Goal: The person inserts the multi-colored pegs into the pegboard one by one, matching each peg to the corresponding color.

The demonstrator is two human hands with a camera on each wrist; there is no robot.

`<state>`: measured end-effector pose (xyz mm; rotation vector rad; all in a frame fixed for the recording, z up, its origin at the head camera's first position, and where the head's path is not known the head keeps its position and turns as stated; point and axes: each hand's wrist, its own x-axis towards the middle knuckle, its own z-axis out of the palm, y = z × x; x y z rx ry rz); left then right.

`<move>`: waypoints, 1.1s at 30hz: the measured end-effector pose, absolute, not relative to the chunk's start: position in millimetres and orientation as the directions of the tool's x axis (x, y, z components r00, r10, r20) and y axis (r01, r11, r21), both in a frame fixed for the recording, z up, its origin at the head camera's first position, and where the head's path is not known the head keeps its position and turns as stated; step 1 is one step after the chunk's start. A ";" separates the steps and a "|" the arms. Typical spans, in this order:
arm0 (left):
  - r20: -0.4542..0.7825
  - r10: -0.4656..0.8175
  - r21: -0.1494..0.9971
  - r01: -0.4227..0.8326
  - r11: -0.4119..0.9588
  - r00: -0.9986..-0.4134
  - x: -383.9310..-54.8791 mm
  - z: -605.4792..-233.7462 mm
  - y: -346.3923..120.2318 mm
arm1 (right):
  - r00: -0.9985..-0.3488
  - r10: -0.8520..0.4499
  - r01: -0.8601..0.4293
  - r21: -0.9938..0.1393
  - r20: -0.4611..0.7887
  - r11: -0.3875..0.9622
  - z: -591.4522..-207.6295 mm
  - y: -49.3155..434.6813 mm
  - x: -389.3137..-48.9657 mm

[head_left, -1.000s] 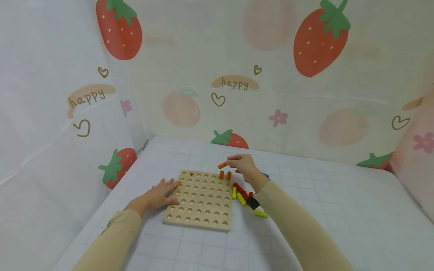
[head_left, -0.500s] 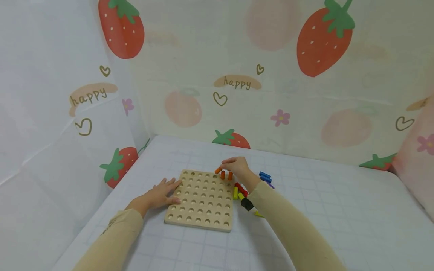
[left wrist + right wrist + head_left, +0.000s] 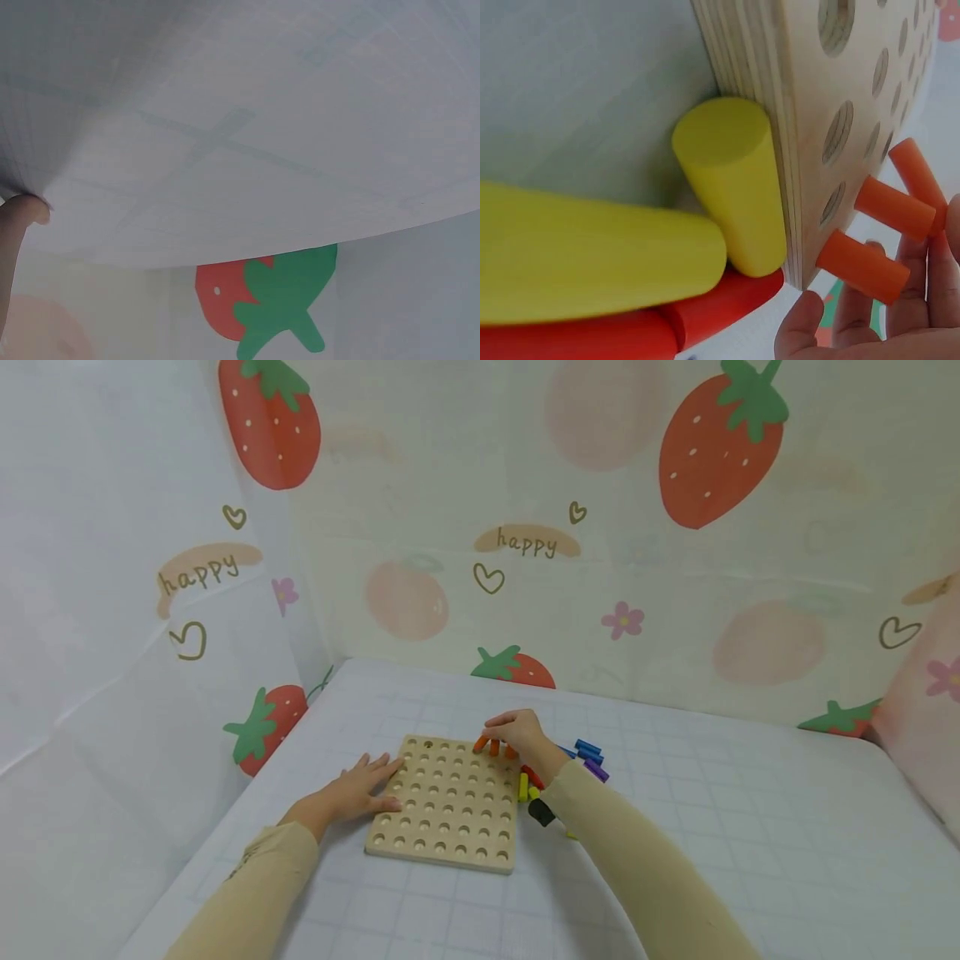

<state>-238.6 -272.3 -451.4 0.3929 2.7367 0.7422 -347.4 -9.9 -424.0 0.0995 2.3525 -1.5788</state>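
Note:
A pale wooden board [image 3: 438, 860] with rows of round holes lies flat on the table. My right hand [image 3: 519, 733] is over its back right corner and pinches an orange peg [image 3: 917, 180]. This peg leans, its lower end at a hole in the back row. Beside it, an orange peg [image 3: 894, 208] and another orange peg [image 3: 862, 266] stand in neighbouring holes. My left hand [image 3: 351, 789] rests with spread fingers on the board's left edge. Only one left fingertip [image 3: 30, 208] shows in the left wrist view.
Along the board's right side lie yellow pegs [image 3: 739, 195] and red pegs [image 3: 724, 307]. Farther back right are blue pegs [image 3: 588, 749] and a purple peg [image 3: 596, 769]. A small black object [image 3: 541, 812] shows at the right cuff. Printed cloth hangs behind the table [image 3: 720, 793].
The right hand has moved slightly left and lower with the orange peg, which has gone from above the board to a hole in the back row. The left hand stays in place.

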 end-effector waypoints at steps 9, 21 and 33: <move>-0.200 0.328 0.532 0.179 0.828 -0.923 -240.0 -452.0 -268.3 | -0.963 -0.110 0.179 -0.885 -0.248 0.430 -425.0 -10.3 -344.6; -0.205 0.310 0.520 0.164 0.838 -0.929 -238.5 -452.9 -269.6 | -0.947 -0.169 0.182 -0.889 -0.274 0.421 -420.6 -10.7 -342.1; -0.194 0.318 0.518 0.178 0.837 -0.928 -241.4 -457.2 -270.7 | -0.960 -0.141 0.169 -0.903 -0.241 0.394 -422.1 -6.7 -343.8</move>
